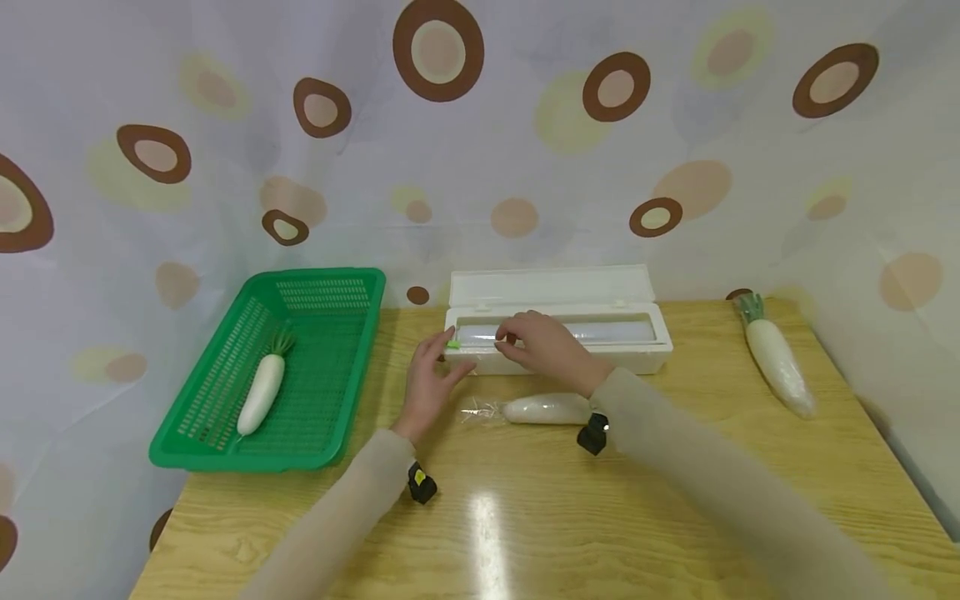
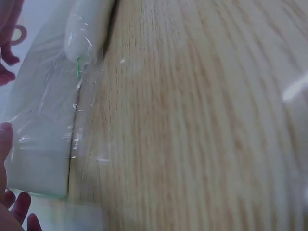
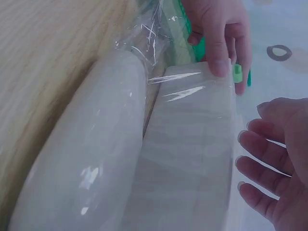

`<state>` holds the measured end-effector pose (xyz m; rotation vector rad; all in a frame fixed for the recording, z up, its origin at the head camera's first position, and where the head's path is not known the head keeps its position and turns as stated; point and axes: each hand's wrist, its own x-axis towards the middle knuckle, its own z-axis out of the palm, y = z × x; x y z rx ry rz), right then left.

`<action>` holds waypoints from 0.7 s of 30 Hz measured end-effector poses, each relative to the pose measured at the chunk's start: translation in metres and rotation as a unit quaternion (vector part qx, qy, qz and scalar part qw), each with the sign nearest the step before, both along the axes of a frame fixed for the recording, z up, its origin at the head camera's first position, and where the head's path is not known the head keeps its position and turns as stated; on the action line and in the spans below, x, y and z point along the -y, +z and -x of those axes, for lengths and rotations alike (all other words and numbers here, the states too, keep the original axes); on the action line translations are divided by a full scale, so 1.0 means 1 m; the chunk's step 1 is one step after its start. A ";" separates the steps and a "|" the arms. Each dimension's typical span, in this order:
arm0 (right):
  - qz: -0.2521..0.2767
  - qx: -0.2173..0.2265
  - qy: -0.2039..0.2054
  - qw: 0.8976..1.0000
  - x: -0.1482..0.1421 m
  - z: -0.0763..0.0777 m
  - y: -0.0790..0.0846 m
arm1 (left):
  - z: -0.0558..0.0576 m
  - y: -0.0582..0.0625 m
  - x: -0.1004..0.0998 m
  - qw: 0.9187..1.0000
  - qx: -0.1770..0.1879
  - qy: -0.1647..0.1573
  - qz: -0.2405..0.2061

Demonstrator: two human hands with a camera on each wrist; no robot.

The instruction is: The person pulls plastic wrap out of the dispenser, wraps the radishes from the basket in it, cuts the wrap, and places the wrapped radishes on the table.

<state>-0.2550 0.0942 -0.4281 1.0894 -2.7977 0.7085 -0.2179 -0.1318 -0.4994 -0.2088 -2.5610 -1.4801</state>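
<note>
Cling-film box (image 1: 637,362) stands uncovered, mid tabletop (image 1: 600,517). From the left: green basket (image 1: 322,383) holding a bare radish (image 1: 262,392); left hand (image 1: 426,383), fingers spread, at the box's left end; wrapped radish (image 1: 546,408) just before the box; right hand (image 1: 551,346) above the film roll (image 1: 615,332), fingers curved, pinching or not I cannot tell; second wrapped radish (image 1: 778,362).

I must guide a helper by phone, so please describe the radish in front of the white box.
On the wooden table, find the white box with its lid open; just in front lies a white radish. Unlike the bare radish in the green basket and the wrapped one at the far right, it lies sideways.
</note>
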 end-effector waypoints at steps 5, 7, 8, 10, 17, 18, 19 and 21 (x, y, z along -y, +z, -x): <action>-0.015 0.020 0.000 1.000 0.027 0.011 -0.003 | 0.003 -0.007 0.002 0.999 -0.008 -0.004 -0.034; -0.015 0.022 0.001 1.000 0.036 0.013 -0.004 | 0.003 -0.009 0.004 0.999 -0.014 -0.005 -0.044; -0.016 0.022 0.001 1.000 0.041 0.014 -0.004 | 0.004 -0.009 0.005 0.999 -0.016 -0.004 -0.046; -0.018 0.020 0.005 1.000 0.050 0.014 -0.006 | 0.005 -0.011 0.007 0.999 -0.019 -0.002 -0.049; -0.026 -0.003 -0.001 1.000 0.068 0.015 -0.009 | 0.008 -0.013 0.012 0.998 -0.013 0.005 -0.056; -0.029 -0.009 -0.004 1.000 0.069 0.015 -0.010 | 0.009 -0.013 0.013 0.998 -0.012 0.004 -0.059; -0.031 -0.016 -0.006 0.999 0.070 0.015 -0.011 | 0.010 -0.013 0.013 0.998 -0.012 0.004 -0.062; -0.035 -0.030 -0.007 0.999 0.072 0.016 -0.013 | 0.011 -0.012 0.015 0.998 -0.015 0.003 -0.066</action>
